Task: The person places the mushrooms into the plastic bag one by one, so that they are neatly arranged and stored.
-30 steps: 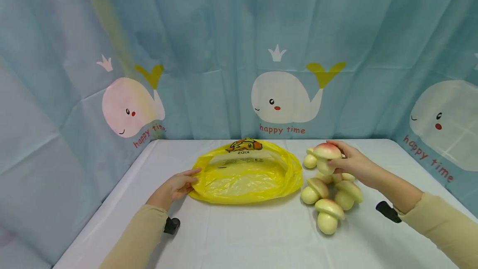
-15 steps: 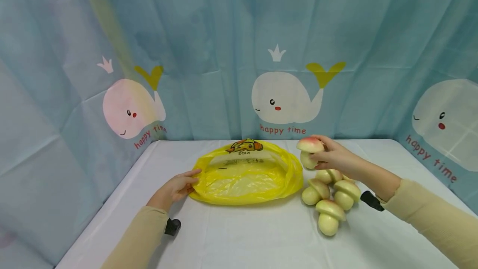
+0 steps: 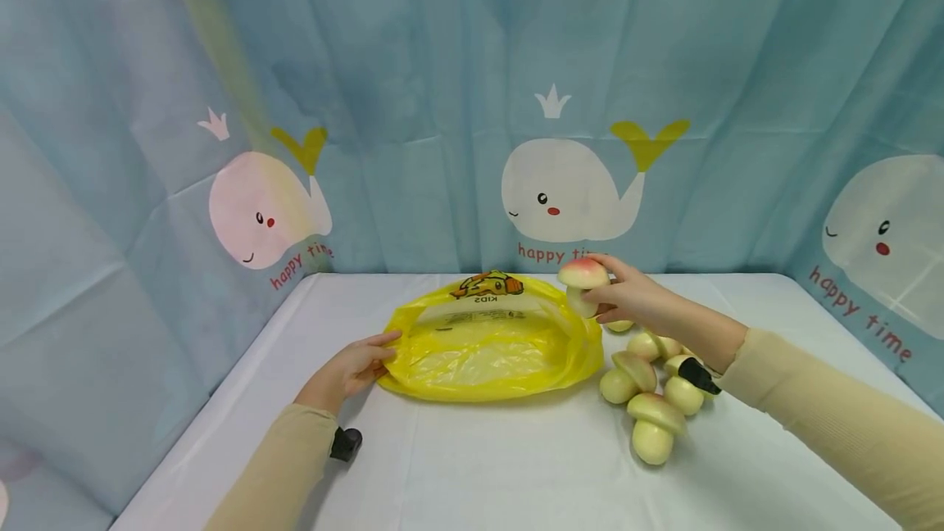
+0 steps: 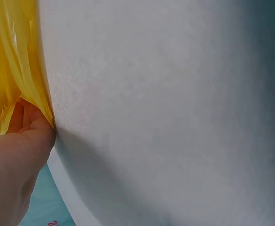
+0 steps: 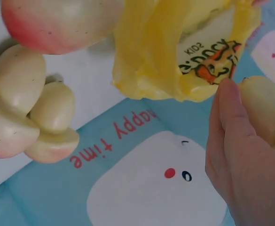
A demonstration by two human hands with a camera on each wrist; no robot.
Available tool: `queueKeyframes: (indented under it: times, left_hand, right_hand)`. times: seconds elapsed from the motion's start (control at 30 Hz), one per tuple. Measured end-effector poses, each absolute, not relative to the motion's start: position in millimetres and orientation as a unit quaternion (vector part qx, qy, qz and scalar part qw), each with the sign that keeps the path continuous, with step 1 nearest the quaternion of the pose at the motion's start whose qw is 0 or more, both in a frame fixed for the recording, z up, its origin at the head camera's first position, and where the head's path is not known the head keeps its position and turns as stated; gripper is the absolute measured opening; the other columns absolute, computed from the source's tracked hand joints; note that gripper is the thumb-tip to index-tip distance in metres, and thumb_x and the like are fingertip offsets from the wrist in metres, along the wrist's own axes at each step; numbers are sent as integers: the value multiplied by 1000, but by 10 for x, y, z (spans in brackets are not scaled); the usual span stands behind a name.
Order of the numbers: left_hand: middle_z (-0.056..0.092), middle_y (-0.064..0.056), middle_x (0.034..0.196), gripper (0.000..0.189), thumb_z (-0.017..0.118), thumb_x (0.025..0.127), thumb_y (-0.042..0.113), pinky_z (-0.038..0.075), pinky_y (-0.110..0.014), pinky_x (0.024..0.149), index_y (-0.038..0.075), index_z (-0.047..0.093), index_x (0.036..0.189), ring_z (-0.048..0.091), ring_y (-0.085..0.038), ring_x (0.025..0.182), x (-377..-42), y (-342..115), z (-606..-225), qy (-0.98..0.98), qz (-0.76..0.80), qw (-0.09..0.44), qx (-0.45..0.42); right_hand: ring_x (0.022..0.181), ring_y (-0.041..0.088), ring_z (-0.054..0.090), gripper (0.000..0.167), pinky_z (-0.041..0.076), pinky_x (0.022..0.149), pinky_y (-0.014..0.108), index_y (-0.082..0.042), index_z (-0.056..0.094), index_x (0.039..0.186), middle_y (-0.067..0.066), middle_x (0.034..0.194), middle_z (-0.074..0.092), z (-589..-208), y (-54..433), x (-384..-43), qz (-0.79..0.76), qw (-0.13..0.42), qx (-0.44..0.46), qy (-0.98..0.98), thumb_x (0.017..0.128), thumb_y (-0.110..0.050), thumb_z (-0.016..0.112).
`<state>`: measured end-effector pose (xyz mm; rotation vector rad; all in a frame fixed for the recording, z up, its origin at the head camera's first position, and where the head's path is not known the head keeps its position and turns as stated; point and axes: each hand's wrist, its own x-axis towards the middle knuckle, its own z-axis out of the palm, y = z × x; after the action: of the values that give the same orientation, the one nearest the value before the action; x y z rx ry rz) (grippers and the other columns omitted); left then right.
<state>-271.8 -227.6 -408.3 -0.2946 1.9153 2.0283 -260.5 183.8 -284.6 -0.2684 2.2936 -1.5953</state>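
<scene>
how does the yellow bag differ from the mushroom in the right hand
The yellow bag is larger than the mushroom. The bag is crumpled and printed; the mushroom is rounded, with a reddish cap. The bag rests on the table; the mushroom is in the air. Both are held: bag in left hand, mushroom in right hand.

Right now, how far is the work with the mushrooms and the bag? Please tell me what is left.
Done: the bag is spread open, and the left hand pinches its edge. In hand: the right hand holds one mushroom near the bag's other end. Remaining: at least five other mushrooms are on the table, and I can make out none inside the bag, so any filling seems barely begun.
</scene>
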Motion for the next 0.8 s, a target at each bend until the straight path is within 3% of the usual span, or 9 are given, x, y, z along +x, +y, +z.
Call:
queueKeyframes:
  times: [0.43,0.63,0.8]
  left_hand:
    - [25,-24,154,53,46,98,-4,27,-44,112,-2,32,149,36,-31,130,-2731,-2253,-4073,674,711,162,-114]
    - [26,-25,153,52,46,98,-5,27,-44,112,-3,32,149,36,-31,129,-2714,-2233,-4062,678,708,160,-115]
    - [26,-25,153,52,47,98,-5,28,-44,111,-3,33,148,37,-31,128,-2705,-2229,-4063,676,711,155,-116]
  right_hand:
    - [79,23,55,65,52,67,30,-8,21,152,26,129,46,-2903,1497,-2724,-561,172,-88,805,97,-6,55]
    - [80,25,56,63,54,74,32,-10,23,151,21,121,51,-2931,1340,-2736,-561,188,-87,801,97,-9,56]
    - [82,24,58,68,54,77,36,-10,20,153,22,128,48,-2975,1219,-2766,-569,195,-96,793,96,-7,56]
